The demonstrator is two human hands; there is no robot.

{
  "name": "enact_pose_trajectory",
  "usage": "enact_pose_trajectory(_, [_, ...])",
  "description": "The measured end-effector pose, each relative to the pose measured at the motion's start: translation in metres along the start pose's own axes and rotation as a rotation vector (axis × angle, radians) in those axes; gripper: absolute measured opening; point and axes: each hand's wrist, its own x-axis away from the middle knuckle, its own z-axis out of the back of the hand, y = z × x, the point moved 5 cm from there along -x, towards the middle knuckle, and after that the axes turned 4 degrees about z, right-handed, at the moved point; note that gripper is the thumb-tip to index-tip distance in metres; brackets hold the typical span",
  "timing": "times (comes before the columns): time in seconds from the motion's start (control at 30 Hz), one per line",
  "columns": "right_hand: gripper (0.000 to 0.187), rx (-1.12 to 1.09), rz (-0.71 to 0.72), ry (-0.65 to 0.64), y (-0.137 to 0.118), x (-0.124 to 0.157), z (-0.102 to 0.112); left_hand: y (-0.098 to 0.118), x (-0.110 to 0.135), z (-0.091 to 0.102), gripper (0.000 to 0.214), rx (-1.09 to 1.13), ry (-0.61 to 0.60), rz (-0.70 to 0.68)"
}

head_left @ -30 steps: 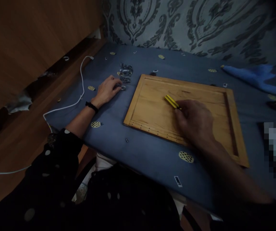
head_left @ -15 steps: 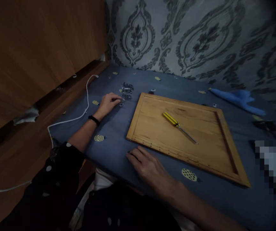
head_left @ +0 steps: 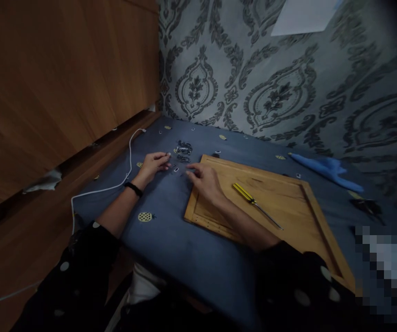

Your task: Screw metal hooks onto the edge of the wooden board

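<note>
My left hand [head_left: 152, 167], with a black band at the wrist, hovers over the blue patterned cloth with its fingertips pinched together. A tiny pale bit shows at those fingertips, too small to name. Beside them lies a cluster of small dark metal parts [head_left: 183, 147]. My right hand [head_left: 205, 180] reaches over the left edge of a framed wooden panel [head_left: 263, 184]; its thumb and forefinger are apart with nothing visible between them. On the panel rests a screwdriver [head_left: 245, 192] with a yellow and black handle.
A white cable [head_left: 131, 159] runs along the left side by the wooden cabinet [head_left: 67, 69]. A blue cloth-like item [head_left: 326, 170] and a dark object [head_left: 367, 207] lie at the right. The patterned wall [head_left: 219, 69] borders the back of the table.
My right hand has moved from the front edge of the table up and left, towards the small parts. My left hand has drawn slightly back from them. The view has tilted up.
</note>
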Motion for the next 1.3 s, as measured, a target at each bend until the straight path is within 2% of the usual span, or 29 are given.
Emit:
enact_pose_trajectory(0.13, [0.038,-0.082,-0.034,0.086,0.012,0.027,0.011,-0.006,0.000,0.013,0.037,-0.012,0.055,0.040])
enact_pose_trajectory(0.27, [0.030,-0.116,-0.018,0.176,0.007,0.073,0.032,-0.008,-0.003,0.004,0.036,-0.059,0.064,0.049])
enact_pose_trajectory(0.4, [0.025,-0.123,0.022,0.236,-0.007,0.110,0.046,0.006,-0.006,-0.012,0.036,-0.063,0.052,-0.008])
enact_pose_trajectory(0.5, [0.024,-0.122,0.058,0.260,-0.017,0.128,0.052,0.025,0.001,-0.011,0.032,-0.058,0.095,-0.086])
enact_pose_trajectory(0.63, [0.021,-0.083,0.129,0.253,-0.032,0.147,0.052,0.046,0.030,-0.012,0.025,-0.052,0.089,-0.194])
enact_pose_trajectory(0.8, [0.023,0.073,0.300,0.156,-0.060,0.175,0.039,0.056,0.084,-0.039,0.029,-0.088,-0.086,-0.234])
enact_pose_trajectory(0.9, [0.022,0.193,0.375,0.078,-0.068,0.188,0.034,0.054,0.104,-0.053,0.026,-0.112,-0.161,-0.241])
enact_pose_trajectory(1.0, [0.025,0.303,0.337,0.073,-0.059,0.198,0.047,0.050,0.112,-0.064,0.024,-0.154,-0.206,-0.264])
enact_pose_trajectory(1.17, [0.023,0.417,0.168,0.116,-0.025,0.219,0.082,0.045,0.114,-0.071,0.021,-0.254,-0.152,-0.355])
enact_pose_trajectory(1.3, [0.021,0.409,0.157,0.125,-0.016,0.226,0.090,0.042,0.112,-0.077,0.019,-0.296,-0.154,-0.433])
